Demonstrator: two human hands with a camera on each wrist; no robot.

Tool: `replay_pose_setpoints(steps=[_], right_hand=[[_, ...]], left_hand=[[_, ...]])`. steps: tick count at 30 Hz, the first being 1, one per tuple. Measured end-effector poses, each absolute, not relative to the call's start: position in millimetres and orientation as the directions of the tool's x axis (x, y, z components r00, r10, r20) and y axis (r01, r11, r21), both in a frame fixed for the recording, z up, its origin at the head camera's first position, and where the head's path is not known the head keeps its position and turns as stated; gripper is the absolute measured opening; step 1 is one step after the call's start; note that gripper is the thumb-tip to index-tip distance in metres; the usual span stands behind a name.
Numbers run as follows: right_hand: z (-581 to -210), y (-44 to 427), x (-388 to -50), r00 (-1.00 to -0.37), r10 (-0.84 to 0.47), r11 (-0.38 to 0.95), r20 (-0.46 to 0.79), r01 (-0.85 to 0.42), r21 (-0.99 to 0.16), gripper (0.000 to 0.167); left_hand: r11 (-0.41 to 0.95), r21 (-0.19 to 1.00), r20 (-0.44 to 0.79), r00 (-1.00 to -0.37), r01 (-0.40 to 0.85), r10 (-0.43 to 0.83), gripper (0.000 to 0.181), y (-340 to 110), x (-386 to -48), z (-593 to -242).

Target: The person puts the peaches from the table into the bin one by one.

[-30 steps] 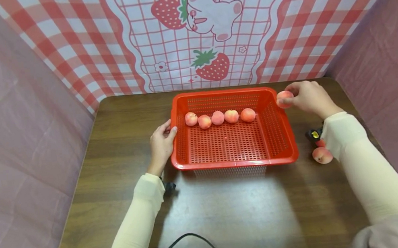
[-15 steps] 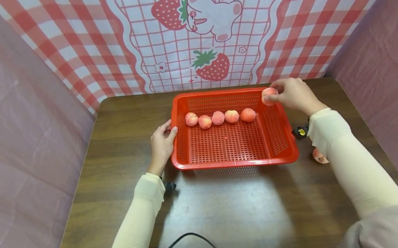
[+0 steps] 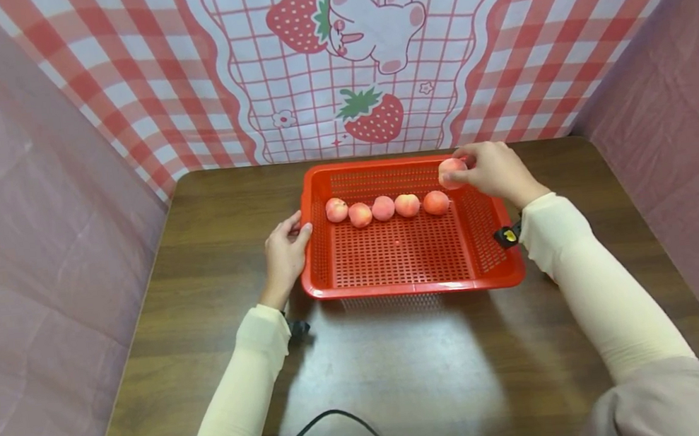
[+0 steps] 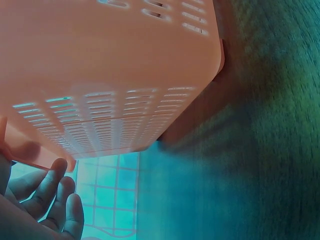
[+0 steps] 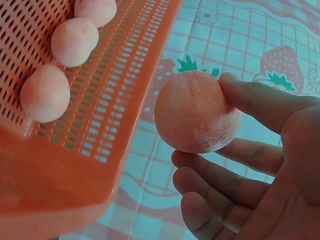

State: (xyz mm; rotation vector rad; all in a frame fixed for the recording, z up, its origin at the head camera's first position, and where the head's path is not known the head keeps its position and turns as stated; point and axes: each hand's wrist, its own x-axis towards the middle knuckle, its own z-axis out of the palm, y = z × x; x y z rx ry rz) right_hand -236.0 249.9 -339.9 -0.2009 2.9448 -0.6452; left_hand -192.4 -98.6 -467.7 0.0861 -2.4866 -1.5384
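Observation:
A red perforated plastic basket [image 3: 399, 262] rests on the table, with several peaches [image 3: 383, 208] in a row toward its back. My left hand [image 3: 285, 254] holds the basket's left rim; in the left wrist view its fingers [image 4: 45, 195] lie under the rim, the thumb mostly cut off by the frame edge. My right hand [image 3: 498, 172] pinches another peach [image 3: 452, 173] between thumb and fingers above the back right part of the basket. In the right wrist view that peach [image 5: 195, 112] is held clear of the basket rim.
The brown wooden table [image 3: 209, 346] stands against a red checked cloth [image 3: 162, 74] with strawberry prints. Pink drapes [image 3: 26, 245] hang at both sides. A black cable [image 3: 319, 420] loops at the front edge. Small black devices [image 3: 508, 235] sit at the wrists.
My right hand has carried its peach leftward, from outside the right rim to over the basket. My sleeve now covers a peach seen earlier on the table's right. The left hand stays put.

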Motion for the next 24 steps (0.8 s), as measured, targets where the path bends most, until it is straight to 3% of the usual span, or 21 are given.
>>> replay_pose_setpoints(steps=[24], right_hand=[[-349, 212, -240, -0.967, -0.239, 0.871, -0.092, -0.172, -0.46, 0.06]], left_hand=[[0.461, 0.886, 0.147, -0.976, 0.056, -0.163, 0.04, -99, -193, -469]])
